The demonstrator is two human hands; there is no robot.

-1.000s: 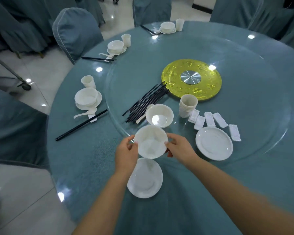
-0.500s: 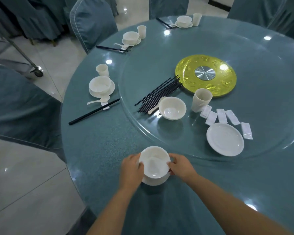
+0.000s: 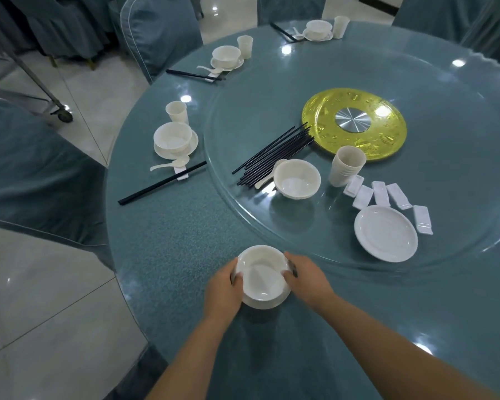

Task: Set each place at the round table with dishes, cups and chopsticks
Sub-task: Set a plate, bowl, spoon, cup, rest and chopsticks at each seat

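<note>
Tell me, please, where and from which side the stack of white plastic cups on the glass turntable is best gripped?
Grip the stack of white plastic cups around its side wall, probably near the top cup. It stands upright and is round. Come from the front left: the yellow disc lies just behind it, and the white chopstick rests crowd its right front foot.

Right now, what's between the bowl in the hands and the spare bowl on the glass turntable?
Head view: nothing but bare tablecloth and the turntable's rim between held bowl and spare bowl.
</note>
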